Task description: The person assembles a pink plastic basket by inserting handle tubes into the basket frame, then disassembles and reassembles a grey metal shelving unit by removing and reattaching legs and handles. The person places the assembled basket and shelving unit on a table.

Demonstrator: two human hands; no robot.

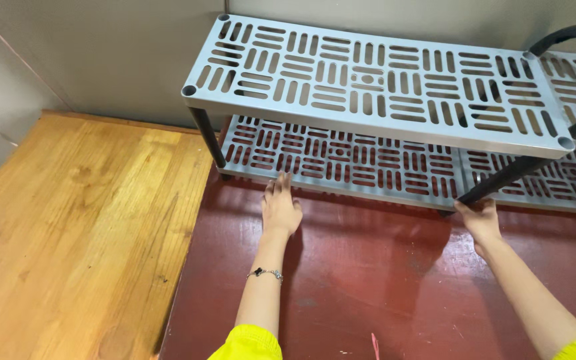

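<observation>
Both arms reached straight forward over the glossy red floor (pixel 368 267). The left hand (pixel 280 207) lay palm down, fingers extended and close together, their tips touching the front edge of the rack (pixel 381 87), a grey two-tier plastic thing with slotted shelves. The right hand (pixel 480 219) curled its fingers around the base of a slanting black leg (pixel 501 179) just beyond them. A smooth wooden board (pixel 81 227) lay left of the fingers.

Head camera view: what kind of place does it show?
Probably a room corner in a home: a grey slotted two-tier rack against a plain wall, a dark red floor and a wooden platform.
</observation>
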